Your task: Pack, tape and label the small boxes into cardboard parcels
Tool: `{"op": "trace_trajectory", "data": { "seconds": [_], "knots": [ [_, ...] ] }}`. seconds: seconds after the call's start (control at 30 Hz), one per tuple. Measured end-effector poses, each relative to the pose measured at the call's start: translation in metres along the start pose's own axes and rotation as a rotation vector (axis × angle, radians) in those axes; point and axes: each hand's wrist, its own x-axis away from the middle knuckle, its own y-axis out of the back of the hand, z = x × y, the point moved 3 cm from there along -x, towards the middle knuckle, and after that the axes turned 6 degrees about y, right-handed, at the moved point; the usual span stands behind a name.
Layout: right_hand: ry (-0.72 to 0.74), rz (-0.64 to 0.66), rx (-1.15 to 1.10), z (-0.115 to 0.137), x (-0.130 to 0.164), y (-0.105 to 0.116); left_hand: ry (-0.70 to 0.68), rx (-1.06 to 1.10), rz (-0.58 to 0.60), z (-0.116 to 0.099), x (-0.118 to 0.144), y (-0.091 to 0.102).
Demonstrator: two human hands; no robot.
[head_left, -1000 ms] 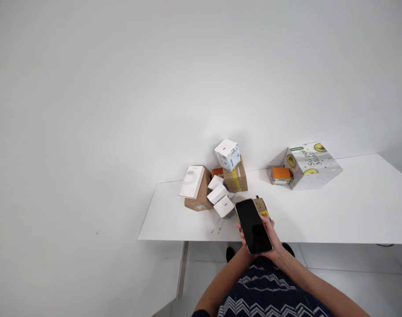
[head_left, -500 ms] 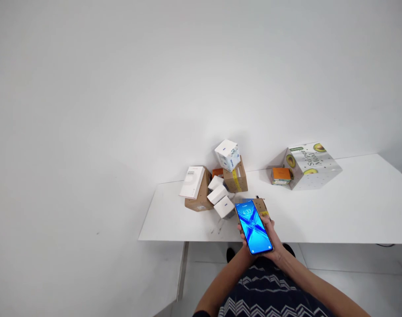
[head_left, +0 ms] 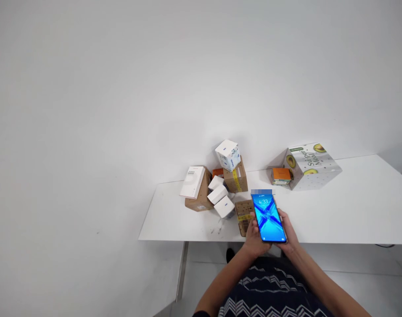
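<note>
I see the R hand [head_left: 290, 232] gripping a phone [head_left: 268, 218], screen lit blue, above the table [head_left: 352, 211] front edge. L hand [head_left: 253, 237] closed round a small brown box [head_left: 244, 216] just left of phone. Box pile [head_left: 217, 185] behind.

1. I am standing in a plain, office-like room used for sorting parcels: bare white wall, pale tiled floor [head_left: 369, 281].
2. A white desk [head_left: 352, 211] against the wall carries only packages.
3. Brown shipping cartons [head_left: 235, 178] with yellow tape and small white product boxes [head_left: 224, 206] lie heaped together.
4. An avocado-printed box [head_left: 311, 165] sits apart, further right.
</note>
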Motion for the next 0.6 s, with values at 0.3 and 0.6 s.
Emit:
{"op": "trace_trajectory", "data": {
  "seconds": [0.3,0.6],
  "knots": [
    [0.381,-0.690,0.656,0.079,-0.006,0.117,-0.399,-0.208,0.031,-0.018,-0.005,0.019],
    [0.233,-0.959,2.033,0.034,-0.007,0.191,-0.406,-0.214,0.007,-0.018,-0.004,0.018]
  ]
}}
